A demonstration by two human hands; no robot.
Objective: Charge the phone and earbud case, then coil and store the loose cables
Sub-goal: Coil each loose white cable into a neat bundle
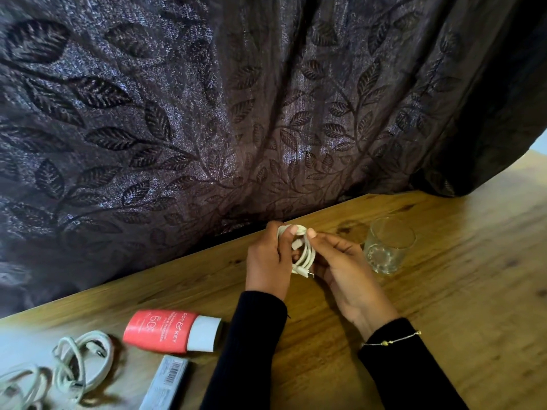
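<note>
Midway, both hands, left (pixel 268 263) and right (pixel 340 261), pinch a nearly wound white cable coil (pixel 303 251) above the table (pixel 444 306), while two more cables (pixel 84 365) lie loosely bundled at lower left, unstored; phone and earbud case are not visible.

We seem to be in a home: a dark brown leaf-patterned curtain (pixel 236 113) hangs behind our wooden counter (pixel 444 291), beside a clear drinking glass (pixel 387 245) and red sunscreen tube (pixel 170 329).
</note>
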